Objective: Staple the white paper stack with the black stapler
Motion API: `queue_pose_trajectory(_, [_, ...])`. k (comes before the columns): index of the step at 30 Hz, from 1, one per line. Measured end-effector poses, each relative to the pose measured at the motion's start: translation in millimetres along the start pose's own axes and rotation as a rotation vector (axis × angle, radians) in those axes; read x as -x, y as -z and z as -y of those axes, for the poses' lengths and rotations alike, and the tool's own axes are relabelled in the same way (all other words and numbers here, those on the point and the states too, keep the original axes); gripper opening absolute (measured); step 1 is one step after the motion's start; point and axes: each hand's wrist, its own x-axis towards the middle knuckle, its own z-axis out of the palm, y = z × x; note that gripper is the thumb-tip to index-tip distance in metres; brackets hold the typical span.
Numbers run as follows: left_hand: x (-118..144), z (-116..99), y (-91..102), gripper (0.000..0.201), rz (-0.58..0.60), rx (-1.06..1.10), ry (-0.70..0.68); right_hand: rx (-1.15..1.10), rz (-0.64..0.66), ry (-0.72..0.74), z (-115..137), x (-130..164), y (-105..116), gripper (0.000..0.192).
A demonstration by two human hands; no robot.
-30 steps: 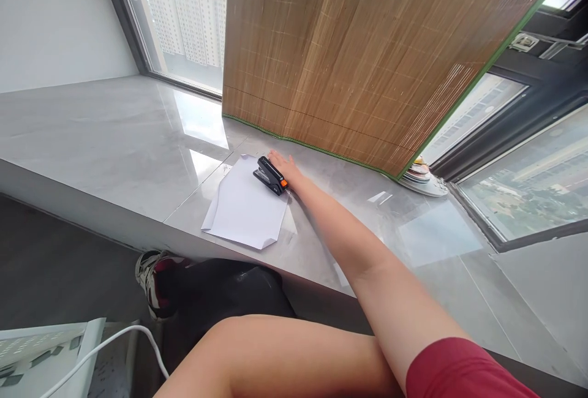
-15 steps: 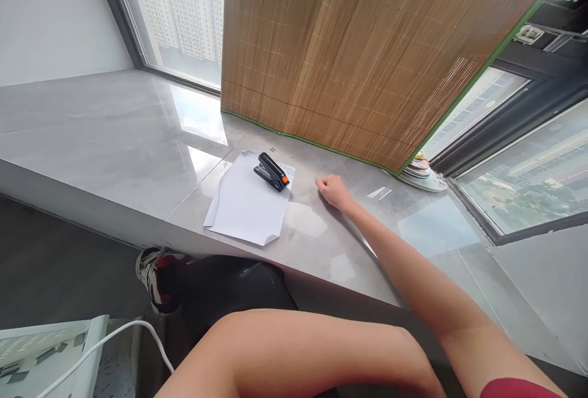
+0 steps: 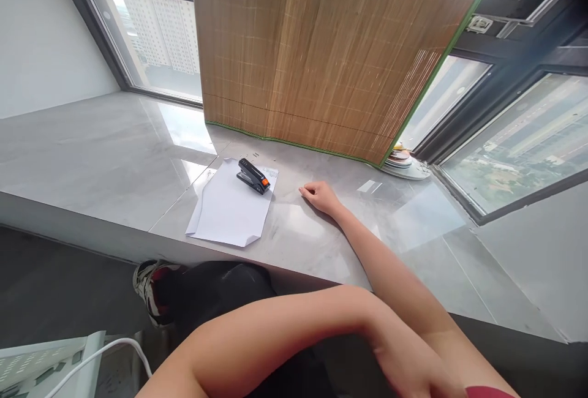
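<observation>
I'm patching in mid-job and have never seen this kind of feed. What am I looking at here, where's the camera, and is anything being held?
There is no machine: a person works with bare hands, and the one camera sits on their head, looking forward and down. The right hand rests loosely curled on the grey ledge, holding nothing. The left hand is low by the picture's bottom edge, blurred; I cannot tell if it holds anything. To the left of the right hand, apart from it, lies white paper with a black stapler on its far corner. A bamboo blind hangs behind.
</observation>
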Motion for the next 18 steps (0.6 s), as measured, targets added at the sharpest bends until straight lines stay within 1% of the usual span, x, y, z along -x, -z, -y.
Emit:
queue_pose_trajectory(1, [-1.9, -14.4, 15.2, 0.067, 0.032, 0.095, -0.087, -0.010, 0.001, 0.001, 0.1, 0.0, 0.3, 0.045])
queue_pose_trajectory(2, [-2.4, -28.3, 31.7, 0.066, 0.017, 0.179, -0.158, -0.013, 0.004, 0.004, 0.5, -0.1, 0.5, 0.045])
queue_pose_trajectory(3, [-1.7, -40.4, 48.1, 0.065, -0.037, 0.249, -0.218, -0.012, 0.007, 0.008, 1.0, -0.4, 0.8, 0.045])
queue_pose_trajectory(4, [-0.1, -50.2, 62.7, 0.064, -0.134, 0.307, -0.270, -0.010, 0.010, 0.009, 1.7, -0.8, 1.1, 0.045])
queue_pose_trajectory(6, [4.1, -61.2, 82.5, 0.062, -0.479, 0.355, -0.341, -0.007, 0.009, 0.004, 2.7, -1.6, 2.0, 0.045])
queue_pose_trajectory(7, [6.1, -62.8, 87.0, 0.061, -0.614, 0.352, -0.352, -0.008, 0.009, 0.001, 3.0, -1.9, 2.5, 0.045])
queue_pose_trajectory(8, [7.5, -62.6, 88.2, 0.060, -0.724, 0.342, -0.356, -0.010, 0.009, 0.000, 3.1, -1.9, 3.1, 0.045])
queue_pose_trajectory(9, [8.5, -61.4, 86.9, 0.058, -0.788, 0.331, -0.359, -0.013, 0.010, 0.003, 3.0, -1.8, 3.7, 0.045])
queue_pose_trajectory(11, [9.0, -58.4, 80.8, 0.053, -0.827, 0.323, -0.391, -0.022, 0.013, 0.016, 2.6, -1.1, 4.9, 0.046])
queue_pose_trajectory(15, [8.0, -57.5, 72.9, 0.042, -0.786, 0.324, -0.533, -0.050, 0.015, 0.016, 3.1, 0.2, 7.7, 0.046])
queue_pose_trajectory(18, [8.1, -57.9, 74.3, 0.036, -0.765, 0.317, -0.579, -0.045, 0.026, 0.008, 5.0, 0.2, 9.2, 0.045])
